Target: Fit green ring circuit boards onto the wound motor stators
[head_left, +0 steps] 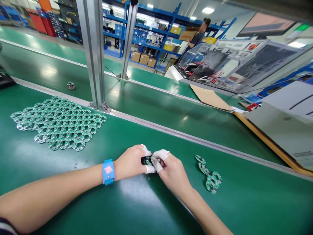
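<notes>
A small part with a green ring-shaped circuit board (148,160) and something dark beside it is held low over the green bench. My left hand (130,163) grips it from the left between thumb and fingers, with white finger cots on the tips. From the right, my right hand (172,168), also in white finger cots, pinches at its edge; the fingertips hide most of it. Thin wire-like ends show just below. Several loose ring boards (213,182) lie right of my right hand. A large overlapping spread of the same boards (66,124) covers the bench at left.
A metal upright (94,55) rises from the rail (156,125) behind my hands. Beyond it, a small copper-coloured wound part (70,86) sits on the green conveyor. Cardboard (211,98) and a grey machine housing (288,130) stand at right. A person carries a box near the shelves.
</notes>
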The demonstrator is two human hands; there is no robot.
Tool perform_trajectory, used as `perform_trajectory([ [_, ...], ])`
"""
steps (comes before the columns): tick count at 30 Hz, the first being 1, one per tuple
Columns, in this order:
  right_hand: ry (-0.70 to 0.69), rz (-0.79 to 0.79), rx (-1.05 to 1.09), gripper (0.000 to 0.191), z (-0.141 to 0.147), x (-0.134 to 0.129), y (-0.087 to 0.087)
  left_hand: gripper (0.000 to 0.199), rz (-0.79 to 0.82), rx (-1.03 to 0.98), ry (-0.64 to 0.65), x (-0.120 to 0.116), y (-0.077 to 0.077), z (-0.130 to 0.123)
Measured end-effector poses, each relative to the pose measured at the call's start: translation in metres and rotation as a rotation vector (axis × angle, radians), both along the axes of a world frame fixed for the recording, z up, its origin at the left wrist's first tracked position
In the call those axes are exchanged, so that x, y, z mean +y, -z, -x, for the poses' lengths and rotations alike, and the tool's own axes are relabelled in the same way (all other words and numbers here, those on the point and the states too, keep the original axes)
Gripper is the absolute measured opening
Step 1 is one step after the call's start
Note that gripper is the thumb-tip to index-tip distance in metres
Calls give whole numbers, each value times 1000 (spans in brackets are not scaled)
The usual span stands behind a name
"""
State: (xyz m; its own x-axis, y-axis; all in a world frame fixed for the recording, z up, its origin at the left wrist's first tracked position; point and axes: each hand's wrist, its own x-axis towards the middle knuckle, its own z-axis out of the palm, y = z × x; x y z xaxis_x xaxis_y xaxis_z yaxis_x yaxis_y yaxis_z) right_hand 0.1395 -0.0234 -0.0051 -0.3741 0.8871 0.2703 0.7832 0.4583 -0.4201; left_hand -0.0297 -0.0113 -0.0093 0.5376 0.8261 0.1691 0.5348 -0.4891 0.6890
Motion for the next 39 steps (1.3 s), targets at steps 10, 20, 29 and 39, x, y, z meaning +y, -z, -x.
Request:
perform_trajectory([
  [10, -42, 642, 471, 38, -27, 14, -15, 33, -127, 126, 32, -16, -21, 8],
  [20, -151, 515, 462, 36, -8, 0, 5, 25, -558, 538, 296, -25, -15, -1],
  [29, -62, 517, 716, 44, -14, -5, 20, 22, -372, 470, 262, -24, -20, 0],
  [39, 76, 539, 1010, 32, -17, 9, 28, 65, 199, -11, 83, -2, -26, 13],
])
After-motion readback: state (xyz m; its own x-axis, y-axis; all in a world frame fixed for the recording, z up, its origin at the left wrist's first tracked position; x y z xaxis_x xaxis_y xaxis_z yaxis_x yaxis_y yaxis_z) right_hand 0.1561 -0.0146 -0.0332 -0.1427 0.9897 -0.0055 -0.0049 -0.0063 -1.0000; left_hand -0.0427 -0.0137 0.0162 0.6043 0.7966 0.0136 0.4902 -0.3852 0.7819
